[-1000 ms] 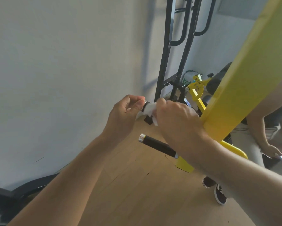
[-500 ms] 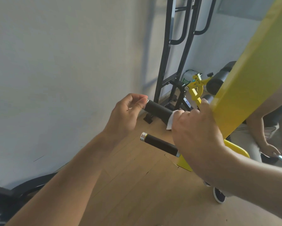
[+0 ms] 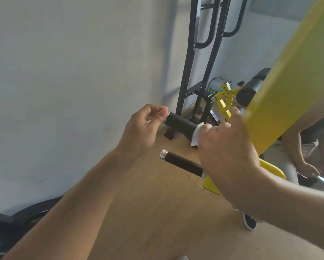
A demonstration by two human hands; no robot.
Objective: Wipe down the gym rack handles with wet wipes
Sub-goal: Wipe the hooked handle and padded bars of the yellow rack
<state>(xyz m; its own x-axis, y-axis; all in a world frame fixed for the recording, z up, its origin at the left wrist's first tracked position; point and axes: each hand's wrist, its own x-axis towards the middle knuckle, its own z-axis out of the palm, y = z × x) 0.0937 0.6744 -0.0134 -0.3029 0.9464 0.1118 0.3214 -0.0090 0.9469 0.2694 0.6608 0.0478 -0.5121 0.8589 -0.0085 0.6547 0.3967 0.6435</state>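
Observation:
Two black foam handles stick out leftward from a yellow rack beam (image 3: pixel 296 87). My left hand (image 3: pixel 142 132) pinches the metal end cap of the upper handle (image 3: pixel 180 123) with fingertips. My right hand (image 3: pixel 226 147) is wrapped around the inner end of that handle with a white wet wipe (image 3: pixel 197 135) bunched under the fingers. The lower handle (image 3: pixel 183 164), with a silver cap at its tip, is free and lies just below my right hand, its inner end hidden behind my wrist.
A black steel frame (image 3: pixel 191 59) stands against the white wall behind. Yellow bench parts and a black roller pad (image 3: pixel 251 89) sit at the right. Another person (image 3: pixel 305 160) stands at the far right. Wooden floor below; a dark curved object (image 3: pixel 17 220) lies bottom left.
My right hand has slid the wipe along the upper handle from its tip toward the yellow beam, uncovering the black grip. My left hand stayed at the end cap.

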